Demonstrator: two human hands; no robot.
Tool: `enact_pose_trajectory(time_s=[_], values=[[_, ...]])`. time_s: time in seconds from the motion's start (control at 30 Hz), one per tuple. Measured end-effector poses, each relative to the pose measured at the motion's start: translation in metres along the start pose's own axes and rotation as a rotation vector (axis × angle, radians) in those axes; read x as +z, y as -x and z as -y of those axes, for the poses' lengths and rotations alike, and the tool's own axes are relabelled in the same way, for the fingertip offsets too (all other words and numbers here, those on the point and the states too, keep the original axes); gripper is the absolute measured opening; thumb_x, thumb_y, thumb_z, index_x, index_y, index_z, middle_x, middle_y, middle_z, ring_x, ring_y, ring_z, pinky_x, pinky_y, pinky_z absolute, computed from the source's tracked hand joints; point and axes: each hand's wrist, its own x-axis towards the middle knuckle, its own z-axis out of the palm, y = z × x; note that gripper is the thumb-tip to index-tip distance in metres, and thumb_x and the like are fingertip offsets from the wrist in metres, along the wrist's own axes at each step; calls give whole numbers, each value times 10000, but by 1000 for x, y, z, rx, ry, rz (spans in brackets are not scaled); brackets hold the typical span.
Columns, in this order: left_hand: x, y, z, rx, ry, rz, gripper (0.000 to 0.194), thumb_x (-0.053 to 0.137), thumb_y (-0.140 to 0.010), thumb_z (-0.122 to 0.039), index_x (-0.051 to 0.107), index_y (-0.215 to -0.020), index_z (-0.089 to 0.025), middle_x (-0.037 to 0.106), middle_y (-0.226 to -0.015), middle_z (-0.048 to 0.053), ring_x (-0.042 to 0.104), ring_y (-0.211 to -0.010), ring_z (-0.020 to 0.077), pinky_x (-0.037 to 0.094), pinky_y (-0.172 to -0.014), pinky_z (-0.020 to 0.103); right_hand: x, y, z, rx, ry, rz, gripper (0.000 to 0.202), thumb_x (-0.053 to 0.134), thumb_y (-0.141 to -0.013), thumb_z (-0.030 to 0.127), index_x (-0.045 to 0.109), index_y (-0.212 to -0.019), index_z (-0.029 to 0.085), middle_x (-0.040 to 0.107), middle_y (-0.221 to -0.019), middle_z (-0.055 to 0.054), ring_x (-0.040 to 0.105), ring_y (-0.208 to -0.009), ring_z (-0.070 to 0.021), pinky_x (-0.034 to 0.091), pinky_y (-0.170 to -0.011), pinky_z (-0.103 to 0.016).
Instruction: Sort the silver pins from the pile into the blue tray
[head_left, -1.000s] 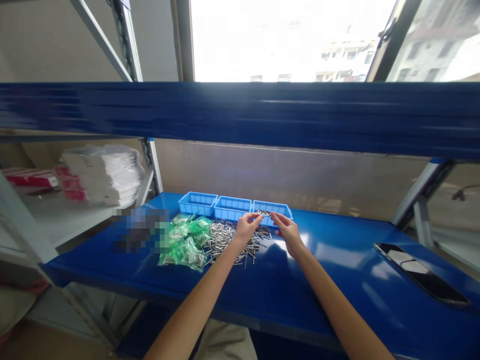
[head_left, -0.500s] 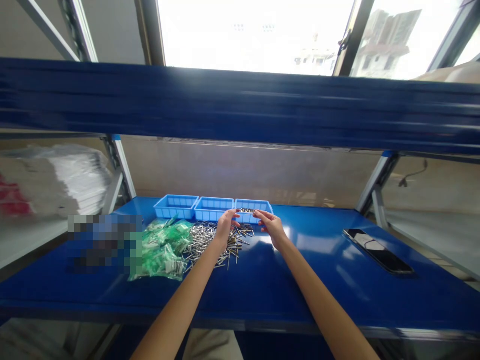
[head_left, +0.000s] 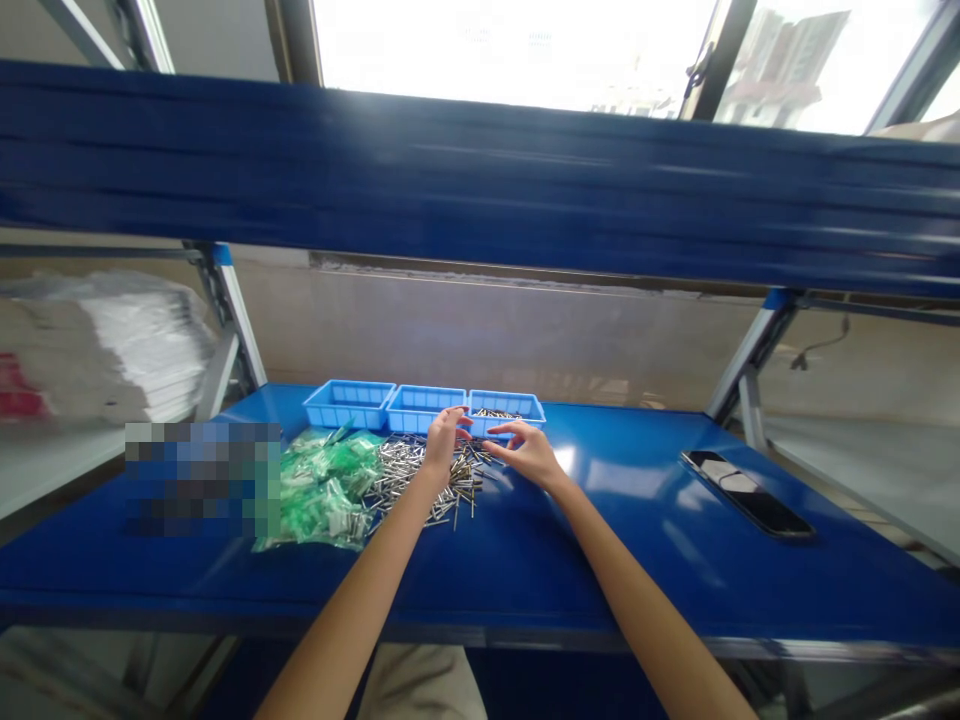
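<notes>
Over the back of a loose pile of thin metal pins [head_left: 405,470] is my left hand [head_left: 444,440], its curled fingers a little apart and pointing right. I make out nothing held in it. My right hand [head_left: 531,455] hovers by the right edge of the pile, thumb and forefinger spread with a gap between them. Just behind the hands stands a light-blue bin [head_left: 529,408] with some pins in it. A second blue bin [head_left: 420,402] and a third blue bin [head_left: 349,400] continue the row to the left.
Green plastic bags [head_left: 330,490] of parts lie left of the pile. A black phone [head_left: 746,492] rests on the blue table [head_left: 570,590] at the right. A blue shelf beam [head_left: 480,190] crosses above, and wrapped white stacks [head_left: 150,340] stand far left.
My right hand has drawn back from the pin-holding bin toward the pile, and its thumb and forefinger have parted. My left hand stays nearly in place. The view has tilted slightly.
</notes>
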Motion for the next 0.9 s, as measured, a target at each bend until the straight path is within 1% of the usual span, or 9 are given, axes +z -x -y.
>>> enact_pose_trajectory(time_s=[0.1, 0.17, 0.27, 0.37, 0.47, 0.57, 0.67, 0.77, 0.9], values=[[-1, -1, 0, -18, 45, -3, 331, 488, -689, -415, 594, -886, -171, 604, -765, 6, 520, -574, 106, 358, -603, 256, 2, 7, 10, -161, 21, 125, 402, 678, -622, 471, 661, -936, 220, 603, -1017, -64, 563, -928, -209, 455, -791, -340], [-1, -1, 0, -23, 85, 0, 328, 496, -675, -409, 592, -873, -165, 599, -749, 3, 517, -563, 103, 371, -602, 256, 3, 11, 17, -213, 38, 243, 543, 714, -557, 497, 629, -1030, 246, 550, -1122, -66, 496, -1060, -246, 396, -898, -394], [-1, -1, 0, -28, 109, 2, 329, 497, -664, -405, 591, -865, -162, 596, -737, 0, 510, -546, 99, 375, -583, 254, 3, 15, 23, -152, 125, 449, 828, 745, -439, 554, 513, -1196, 312, 389, -1313, -75, 346, -1200, -327, 288, -971, -507], [-1, -2, 1, -28, 84, 0, 330, 494, -667, -408, 597, -865, -165, 601, -737, 2, 515, -553, 100, 362, -574, 248, 2, 17, 23, -43, 200, 570, 955, 741, -388, 597, 444, -1256, 333, 244, -1404, -89, 201, -1265, -380, 230, -978, -564], [-1, -3, 2, -24, 77, 12, 332, 493, -670, -410, 600, -866, -164, 601, -732, 4, 515, -549, 99, 359, -580, 251, 3, 16, 17, -42, 187, 537, 864, 737, -425, 583, 506, -1208, 301, 305, -1368, -96, 287, -1231, -351, 256, -986, -517], [0, -3, 2, -31, 80, 11, 334, 496, -664, -409, 604, -855, -158, 601, -732, 9, 515, -546, 99, 356, -582, 253, 5, 11, 8, -121, 144, 456, 636, 718, -536, 523, 589, -1108, 276, 459, -1236, -80, 428, -1126, -281, 330, -955, -440], [0, -2, 1, -34, 74, 15, 327, 491, -663, -406, 604, -849, -162, 599, -730, 5, 513, -546, 98, 349, -581, 252, 9, 7, 0, -178, 115, 388, 422, 680, -646, 427, 634, -1029, 258, 572, -1061, -62, 517, -998, -229, 393, -882, -384], [-1, -1, 1, -34, 56, 15, 319, 488, -664, -403, 605, -841, -165, 599, -722, 1, 511, -547, 99, 349, -585, 254, 11, 4, -4, -187, 135, 331, 274, 642, -703, 353, 666, -948, 233, 613, -945, -55, 555, -900, -201, 426, -815, -343], [-1, 0, 2, -37, 37, 18, 314, 493, -658, -398, 611, -820, -156, 604, -721, 12, 516, -552, 104, 360, -598, 260, 11, 5, -3, -162, 206, 267, 189, 597, -740, 297, 677, -899, 234, 624, -903, -46, 570, -855, -185, 440, -768, -313]])
